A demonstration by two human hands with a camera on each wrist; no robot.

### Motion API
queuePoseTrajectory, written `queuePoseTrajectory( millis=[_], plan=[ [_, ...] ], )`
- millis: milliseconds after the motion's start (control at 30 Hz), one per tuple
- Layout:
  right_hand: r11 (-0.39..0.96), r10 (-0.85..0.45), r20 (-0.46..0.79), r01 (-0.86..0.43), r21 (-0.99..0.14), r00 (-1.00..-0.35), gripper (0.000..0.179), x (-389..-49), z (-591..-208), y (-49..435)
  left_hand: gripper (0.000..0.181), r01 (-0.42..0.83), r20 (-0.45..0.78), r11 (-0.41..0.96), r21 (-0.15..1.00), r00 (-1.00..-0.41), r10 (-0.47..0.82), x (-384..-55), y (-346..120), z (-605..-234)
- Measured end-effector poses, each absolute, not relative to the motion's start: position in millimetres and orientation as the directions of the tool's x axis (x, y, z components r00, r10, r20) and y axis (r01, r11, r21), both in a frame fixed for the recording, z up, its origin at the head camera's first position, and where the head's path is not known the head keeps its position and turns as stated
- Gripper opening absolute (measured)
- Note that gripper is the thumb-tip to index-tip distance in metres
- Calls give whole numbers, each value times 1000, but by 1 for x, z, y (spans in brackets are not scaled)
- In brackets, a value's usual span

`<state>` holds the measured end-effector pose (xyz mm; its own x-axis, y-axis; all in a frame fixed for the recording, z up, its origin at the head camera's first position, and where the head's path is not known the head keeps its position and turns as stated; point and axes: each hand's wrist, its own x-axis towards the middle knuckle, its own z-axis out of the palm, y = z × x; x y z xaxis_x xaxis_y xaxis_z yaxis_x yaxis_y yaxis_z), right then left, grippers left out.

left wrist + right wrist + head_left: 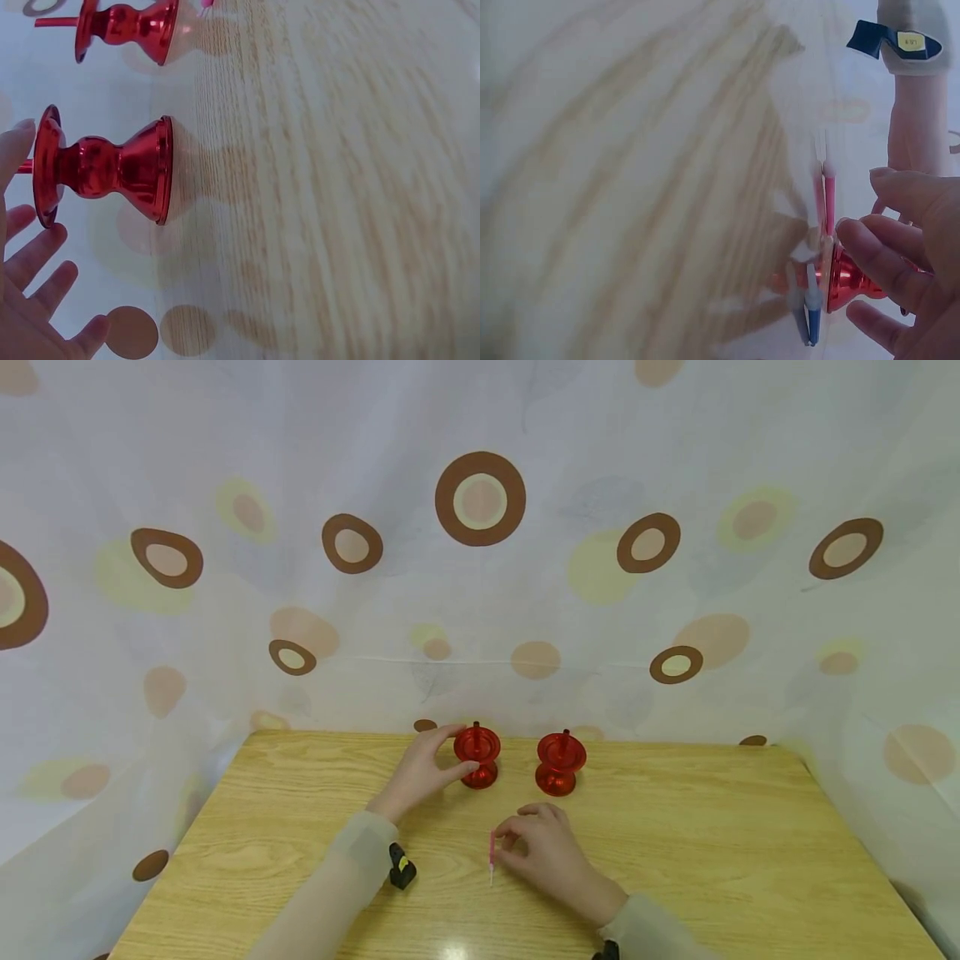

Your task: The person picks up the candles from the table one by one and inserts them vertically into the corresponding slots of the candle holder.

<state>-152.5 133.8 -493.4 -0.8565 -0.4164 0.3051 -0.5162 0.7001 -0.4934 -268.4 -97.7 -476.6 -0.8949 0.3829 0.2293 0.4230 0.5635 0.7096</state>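
Two shiny red candle holders stand upright, each with a wide dish and a thin centre stem. My left hand (420,768) grips the dish of the left candle holder (480,774), thumb at the front rim and forefinger at the back. In the left wrist view its other fingers (52,289) spread beside the dish. My right hand (551,852) hovers low over the table, fingers loosely bent and apart, around a slim pink stick (492,847) with a thin white tip. In the right wrist view a similar blue stick (814,315) lies below the fingers.
The right candle holder (557,781) stands a short way from the left one, beyond my right hand. A light wooden table (712,843) runs back to a white curtain (555,610) with brown and yellow circles, which also encloses both sides.
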Motion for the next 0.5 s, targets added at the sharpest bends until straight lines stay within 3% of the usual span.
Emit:
queuePoseTrajectory(
  millis=[500],
  plan=[
    [723,-426,330,-536,-434,-842,13,-148,-498,125,67,410,219,570,712,-901,375,-267,-97,-474]
  ],
)
